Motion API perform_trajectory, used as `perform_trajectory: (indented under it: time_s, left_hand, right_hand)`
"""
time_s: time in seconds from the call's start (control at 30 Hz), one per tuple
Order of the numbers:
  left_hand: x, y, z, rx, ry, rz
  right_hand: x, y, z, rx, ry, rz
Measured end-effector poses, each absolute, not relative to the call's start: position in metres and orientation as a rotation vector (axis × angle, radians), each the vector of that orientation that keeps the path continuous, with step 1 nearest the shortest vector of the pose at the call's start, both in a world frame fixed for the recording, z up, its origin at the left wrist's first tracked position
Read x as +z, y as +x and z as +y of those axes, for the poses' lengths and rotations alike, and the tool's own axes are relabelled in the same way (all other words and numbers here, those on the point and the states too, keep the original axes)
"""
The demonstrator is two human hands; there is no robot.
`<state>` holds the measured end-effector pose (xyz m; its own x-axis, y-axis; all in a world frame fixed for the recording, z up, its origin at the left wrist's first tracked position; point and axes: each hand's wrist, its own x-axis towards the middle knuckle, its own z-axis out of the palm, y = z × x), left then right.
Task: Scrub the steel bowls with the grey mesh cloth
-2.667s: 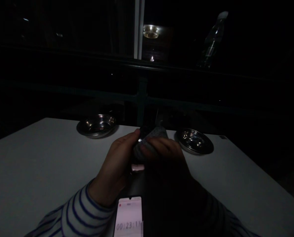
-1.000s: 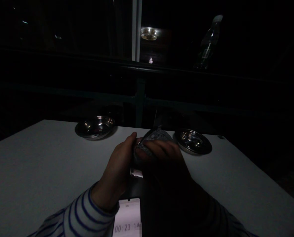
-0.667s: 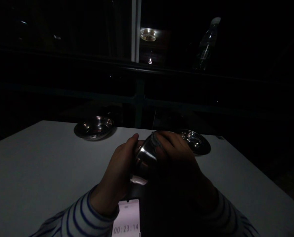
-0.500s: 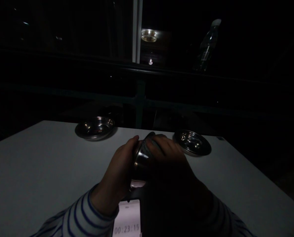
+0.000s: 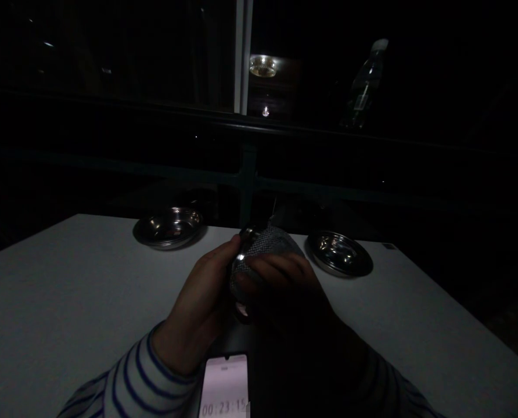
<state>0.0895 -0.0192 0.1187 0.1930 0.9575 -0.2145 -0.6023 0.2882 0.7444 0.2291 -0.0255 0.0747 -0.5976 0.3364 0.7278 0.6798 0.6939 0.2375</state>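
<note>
My left hand [image 5: 204,293] is closed around the side of a small shiny metal bowl [image 5: 249,232], tilted above the table. In my right hand [image 5: 287,284] is a grey checked cloth [image 5: 273,239], bunched and pressed against the bowl. Dim light and my fingers hide much of the bowl and the lower part of the cloth. Below my hands lies a phone [image 5: 225,380], its lit screen showing a timer.
On the white table [image 5: 89,302] stand two metal dishes, one dish [image 5: 167,242] at the back left and another dish [image 5: 341,270] at the back right. Behind the table a clear bottle [image 5: 363,93] stands near a dark window with a pale frame [image 5: 243,58].
The cloth now shows spread higher over the bowl, where mostly bare metal was visible before. My right hand has shifted slightly down and left, and the bowl has turned in my left hand.
</note>
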Motion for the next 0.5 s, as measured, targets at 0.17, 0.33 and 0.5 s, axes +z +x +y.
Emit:
perform_trajectory:
  time_s: [0.17,0.33,0.5]
  left_hand:
    - [0.112,0.092,-0.021,1.108,0.605,0.748]
    - [0.112,0.091,-0.017,1.212,0.568,0.76]
    - [0.115,0.09,-0.018,1.231,0.554,0.754]
  right_hand:
    - [0.079,0.24,-0.019,-0.598,-1.024,-2.13]
    - [0.068,0.228,-0.027,-0.608,-0.835,-2.204]
    - [0.068,0.23,-0.024,-0.652,-0.813,-2.166]
